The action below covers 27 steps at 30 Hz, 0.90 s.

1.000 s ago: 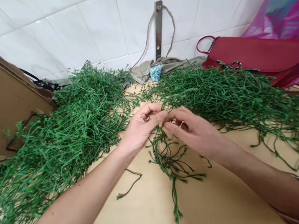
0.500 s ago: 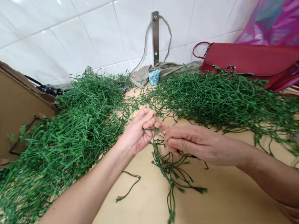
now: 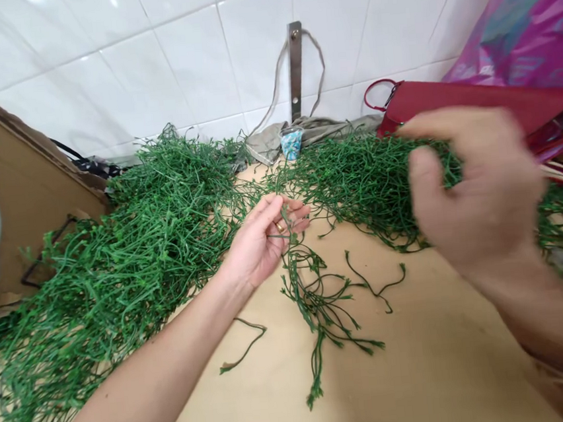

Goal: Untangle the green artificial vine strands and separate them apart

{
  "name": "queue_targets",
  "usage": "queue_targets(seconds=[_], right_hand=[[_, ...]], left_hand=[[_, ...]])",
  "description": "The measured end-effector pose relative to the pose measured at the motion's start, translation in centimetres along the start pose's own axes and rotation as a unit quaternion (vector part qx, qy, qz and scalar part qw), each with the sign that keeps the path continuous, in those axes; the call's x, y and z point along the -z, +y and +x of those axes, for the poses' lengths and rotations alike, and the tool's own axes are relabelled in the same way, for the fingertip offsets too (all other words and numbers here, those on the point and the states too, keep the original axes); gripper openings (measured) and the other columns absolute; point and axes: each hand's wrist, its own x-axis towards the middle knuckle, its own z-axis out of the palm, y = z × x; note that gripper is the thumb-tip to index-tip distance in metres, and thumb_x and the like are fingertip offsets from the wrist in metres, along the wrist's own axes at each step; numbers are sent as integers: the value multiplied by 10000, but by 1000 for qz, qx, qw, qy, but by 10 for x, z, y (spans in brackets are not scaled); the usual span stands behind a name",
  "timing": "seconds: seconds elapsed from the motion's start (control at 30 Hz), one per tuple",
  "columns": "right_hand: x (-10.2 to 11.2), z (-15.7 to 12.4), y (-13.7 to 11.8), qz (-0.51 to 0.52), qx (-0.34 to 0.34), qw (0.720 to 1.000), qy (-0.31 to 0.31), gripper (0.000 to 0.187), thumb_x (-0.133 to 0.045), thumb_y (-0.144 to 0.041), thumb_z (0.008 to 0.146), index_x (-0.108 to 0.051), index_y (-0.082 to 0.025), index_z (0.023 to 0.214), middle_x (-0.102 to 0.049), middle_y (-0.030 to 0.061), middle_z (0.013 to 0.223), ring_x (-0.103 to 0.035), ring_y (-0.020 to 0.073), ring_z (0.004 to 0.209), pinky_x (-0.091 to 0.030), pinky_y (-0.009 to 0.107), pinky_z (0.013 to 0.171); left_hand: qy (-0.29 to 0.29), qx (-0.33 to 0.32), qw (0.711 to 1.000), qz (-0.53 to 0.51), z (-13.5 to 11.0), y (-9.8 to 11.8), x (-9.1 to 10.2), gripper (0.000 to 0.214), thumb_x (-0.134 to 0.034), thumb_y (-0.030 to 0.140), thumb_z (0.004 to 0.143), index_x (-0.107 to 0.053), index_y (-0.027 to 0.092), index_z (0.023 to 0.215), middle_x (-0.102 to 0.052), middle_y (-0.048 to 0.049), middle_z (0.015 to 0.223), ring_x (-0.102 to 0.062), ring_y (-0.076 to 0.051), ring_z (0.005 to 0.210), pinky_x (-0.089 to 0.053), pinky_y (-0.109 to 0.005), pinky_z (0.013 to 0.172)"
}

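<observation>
My left hand point(image 3: 264, 236), palm turned up and a ring on one finger, pinches a green artificial plant stem point(image 3: 286, 220) between thumb and fingers. Below it a loose bunch of similar branching stems point(image 3: 320, 307) hangs or lies on the table; where the held stem joins it I cannot tell. My right hand point(image 3: 473, 186) is raised at the right, smeared by motion, with thumb and forefinger spread apart and nothing seen between them. Behind that hand lies the right pile of green stems point(image 3: 368, 183).
A larger pile of stems point(image 3: 133, 272) covers the left side beside a cardboard box point(image 3: 20, 189). Single stems point(image 3: 247, 347) lie on the tan tabletop point(image 3: 378, 387). At the back stand a small blue patterned cup point(image 3: 291, 143), a red handbag point(image 3: 480, 99) and a purple bag point(image 3: 533, 27).
My right hand has left my left hand, moved right and upward, and opened. Loose stems where it was now show on the table. My left fingers have spread slightly, still pinching the stem.
</observation>
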Motion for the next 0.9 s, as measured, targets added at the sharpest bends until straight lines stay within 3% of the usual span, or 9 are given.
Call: queue_targets(seconds=[0.07,0.2,0.3,0.4,0.5,0.63,0.73,0.9], right_hand=[[-21,-6,-6,-4,39,999,-1,244,-478,-266,987,-709,-231,1057,-729,110,1091,-649,280,1086,-480,454,983],[-55,-22,-16,106,26,980,-165,233,-596,-338,939,-724,-244,1109,-745,74,1147,-672,249,1100,-528,427,972],[-63,-29,-19,130,11,968,-216,255,-661,-323,892,-720,-247,1128,-711,78,1246,-638,252,1174,-511,424,1006],[-64,-31,-20,128,1,964,-234,145,-641,-259,895,-738,-247,1002,-738,58,1126,-647,233,1101,-509,395,969],[-63,-28,-22,150,-57,963,-218,111,-605,-233,901,-713,-243,876,-740,17,904,-668,198,898,-530,338,831],[-57,-21,-23,159,-151,969,-117,79,-626,-269,883,-678,-235,835,-682,-6,749,-612,159,688,-491,276,635],[-51,-17,-21,171,-189,964,-75,110,-655,-320,872,-668,-223,823,-657,-2,725,-563,142,639,-453,261,582],[-47,-16,-19,233,-217,945,-79,191,-655,-401,885,-661,-224,814,-680,15,773,-616,159,719,-493,275,656]], left_hand=[[-3,-17,1000,14,-1,0,-1,175,-754,265,843,-602,180,857,-720,-6,922,-705,-146,932,-534,-330,919],[-10,-59,997,50,-3,-1,1,157,-765,271,831,-635,191,866,-693,22,945,-656,-105,945,-496,-225,818],[-15,-79,994,78,-2,-2,3,137,-761,293,837,-662,214,890,-688,27,981,-626,-107,987,-474,-209,799],[-6,-80,992,92,-3,-1,2,133,-760,305,837,-674,224,898,-691,18,1016,-614,-117,1018,-473,-216,823],[1,-75,992,103,-4,2,-2,177,-759,309,839,-685,243,986,-683,7,1074,-608,-125,1064,-472,-215,845],[17,-57,995,85,-7,4,-5,402,-778,313,827,-634,278,1201,-653,-16,1190,-612,-158,1133,-475,-275,940],[0,-49,991,128,-7,1,-4,410,-822,268,780,-654,219,1150,-663,-41,1159,-621,-162,1105,-458,-284,970],[-94,-32,968,231,-9,-3,-3,243,-806,247,792,-685,179,992,-699,-30,980,-644,-130,906,-480,-264,868]])
